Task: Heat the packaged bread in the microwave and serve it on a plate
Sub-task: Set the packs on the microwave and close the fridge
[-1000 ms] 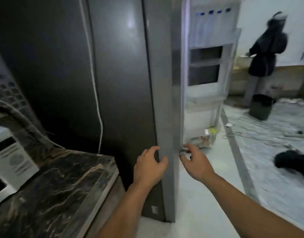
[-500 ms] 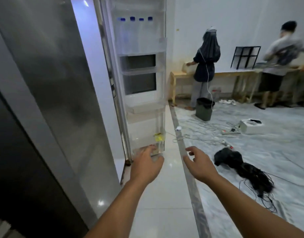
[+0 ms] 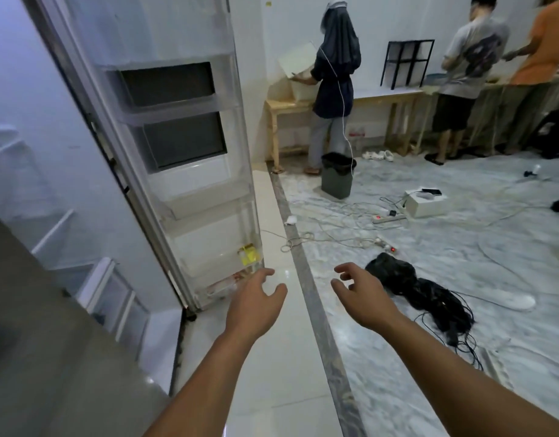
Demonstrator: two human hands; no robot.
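A: State the condition of both hands.

B: The left hand (image 3: pixel 256 305) is extended forward, fingers relaxed and slightly spread, holding nothing. Its fingertips are near the lower edge of the fridge door (image 3: pixel 177 146); contact cannot be confirmed. The right hand (image 3: pixel 363 298) is also extended, fingers loosely curled, holding nothing, above the floor (image 3: pixel 271 373).

A: Door position?

B: Swung wide, inner side facing the camera. The inner side carries clear bins (image 3: pixel 189 200) stacked one above another. The fridge cavity lies to the left, with white shelves (image 3: pixel 35 222) visible.

A: Location of the bread?

B: The lowest bin holds a clear-wrapped pack (image 3: pixel 223 285) with reddish-brown contents, just beside the left fingertips. Whether this is the bread cannot be told. A yellow item (image 3: pixel 248 254) sits in the bin above it.

A: Remaining surroundings?

B: A dark strip (image 3: pixel 316 310) runs along the floor between pale tile and grey marbled tile. A black cable bundle (image 3: pixel 420 294) lies right of the right hand. Further back: loose cords (image 3: pixel 335 234), a power strip (image 3: pixel 388 218), a white box (image 3: pixel 424 205), and a dark bin (image 3: pixel 337 176). Three people stand at wooden tables (image 3: pixel 388 97) along the far wall, backs to the camera.
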